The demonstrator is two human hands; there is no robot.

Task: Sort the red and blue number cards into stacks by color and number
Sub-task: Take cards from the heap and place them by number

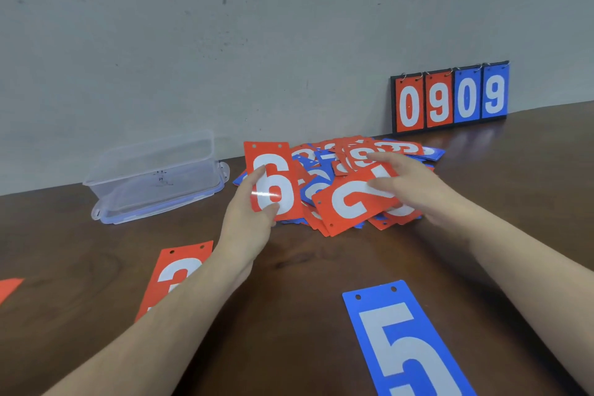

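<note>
Holding a red 6 card [271, 182] upright, the left hand [254, 219] has its grip clamped on the card's lower part, thumb across the face. Just right of that grip lies the mixed pile of cards [347, 183] on the desk [305, 283]. The right hand [408, 186] rests on the pile with fingers straight, touching a red 2 card [350, 202].

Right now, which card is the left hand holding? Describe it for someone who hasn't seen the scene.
Find the card pile at the wall edge of the brown table. At its left side, the left hand holds up the red 6 card, upright and facing the camera, unlike the flat, jumbled cards beside it.
</note>
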